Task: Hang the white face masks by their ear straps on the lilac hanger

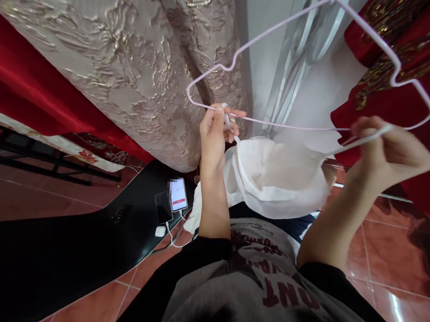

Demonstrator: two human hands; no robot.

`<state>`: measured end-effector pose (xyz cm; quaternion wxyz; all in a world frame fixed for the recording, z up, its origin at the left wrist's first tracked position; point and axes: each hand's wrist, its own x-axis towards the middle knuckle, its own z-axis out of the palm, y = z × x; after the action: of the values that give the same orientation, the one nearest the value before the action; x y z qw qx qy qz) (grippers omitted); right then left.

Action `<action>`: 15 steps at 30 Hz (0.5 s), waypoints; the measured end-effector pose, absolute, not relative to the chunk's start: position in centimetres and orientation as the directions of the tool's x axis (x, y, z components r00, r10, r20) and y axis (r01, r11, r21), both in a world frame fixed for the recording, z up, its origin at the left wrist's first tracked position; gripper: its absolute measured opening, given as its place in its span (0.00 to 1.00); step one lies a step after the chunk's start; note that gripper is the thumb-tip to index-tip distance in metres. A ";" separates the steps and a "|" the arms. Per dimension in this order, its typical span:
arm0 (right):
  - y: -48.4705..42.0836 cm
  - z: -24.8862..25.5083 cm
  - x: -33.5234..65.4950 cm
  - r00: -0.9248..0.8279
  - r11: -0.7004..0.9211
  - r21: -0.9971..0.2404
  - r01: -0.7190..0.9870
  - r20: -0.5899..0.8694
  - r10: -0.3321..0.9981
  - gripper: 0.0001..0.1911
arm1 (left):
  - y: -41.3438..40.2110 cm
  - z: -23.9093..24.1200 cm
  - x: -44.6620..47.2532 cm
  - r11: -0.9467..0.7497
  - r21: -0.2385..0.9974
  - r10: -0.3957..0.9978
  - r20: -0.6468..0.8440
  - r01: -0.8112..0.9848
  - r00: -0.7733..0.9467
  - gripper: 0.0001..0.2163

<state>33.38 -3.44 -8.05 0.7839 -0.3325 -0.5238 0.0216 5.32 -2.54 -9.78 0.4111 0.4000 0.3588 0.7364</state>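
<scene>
1. Red floor tiles [390, 254] spread below the pale pink hanger [295, 127], which is this account's landmark.
2. Beneath the hanger's bottom bar sags the white cloth [283, 186], its open side facing up, with a strap rising from either side.
3. At the bar's left end, the left hand [218, 124] has thumb and fingers closed on the left strap [227, 121], right against the bar.
4. Near the bar's right end, the right hand [390, 150], slightly blurred, pinches the right strap [361, 141], drawn taut; whether it touches the bar I cannot tell.
5. Good handling, I judge, means matching the pull on both straps so the cloth stays level, and pressing lightly, since the thin bar could bow.
6. Left of the hanger, beige brocade [108, 48] hangs in folds; to its right is red embroidered fabric [423, 63].
7. Below and left of it, a black bench [82, 240] bears a lit phone [178, 193].
</scene>
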 end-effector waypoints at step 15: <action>-4.7 -8.4 29.5 -0.012 0.576 -0.551 0.604 0.716 0.698 0.12 | -3.2 -11.1 0.2 -0.694 0.720 0.580 0.550 -0.010 -0.600 0.09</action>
<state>29.45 -4.75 -8.44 0.5328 -0.4585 -0.7100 0.0439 0.17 -3.17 -11.05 0.1791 0.4097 0.3480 0.8240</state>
